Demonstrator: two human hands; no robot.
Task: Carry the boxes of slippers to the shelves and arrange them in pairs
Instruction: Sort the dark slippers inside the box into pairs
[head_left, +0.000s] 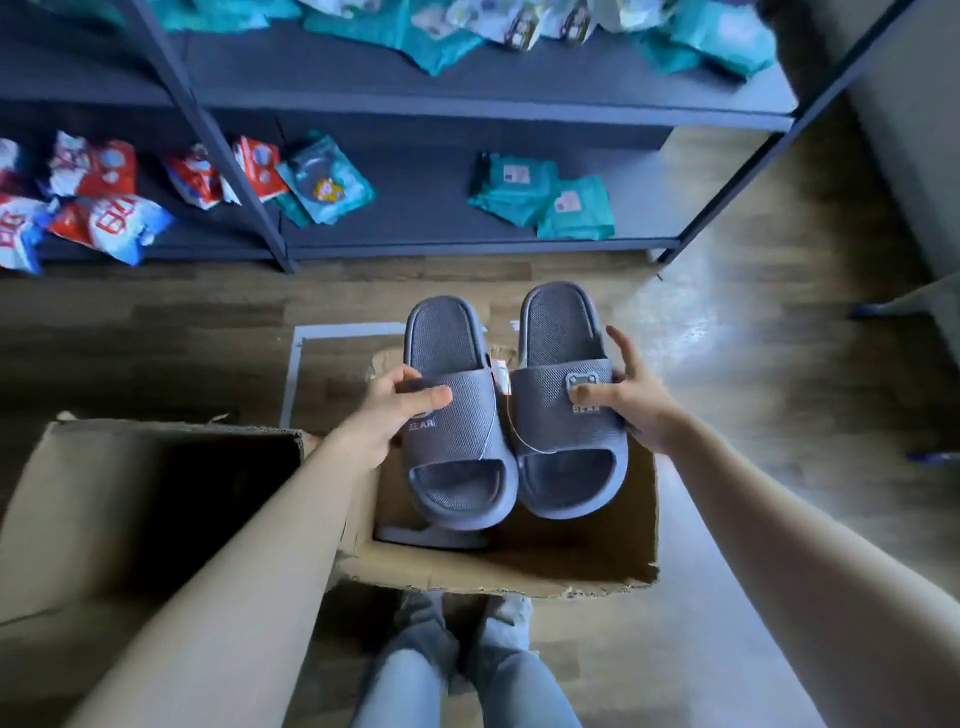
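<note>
Both the left slipper (460, 436) and the right slipper (563, 457) are blue-grey slides held side by side and touching. Their long axes run away from the person, with heels toward the shelves (467, 104) and open toes toward the person's legs. They are tipped so the footbeds face up at the camera. A small tag (501, 375) sits between the straps. Both forearms reach forward from the lower corners. The left hand (400, 410) grips the left slipper's strap from its outer side, with the thumb laid across the top. The right hand (631, 400) holds the right slipper's strap from the other side, its thumb pressing beside the bear badge (584, 383) and its fingers spread along the outer edge. The pair hangs above an open cardboard box (519, 564) on the wooden floor (727, 364), where another slipper (431, 536) lies. A second cardboard box (104, 493) stands just to the left. Teal packets (545, 200) and red-and-white packets (104, 213) lie on the shelves.
</note>
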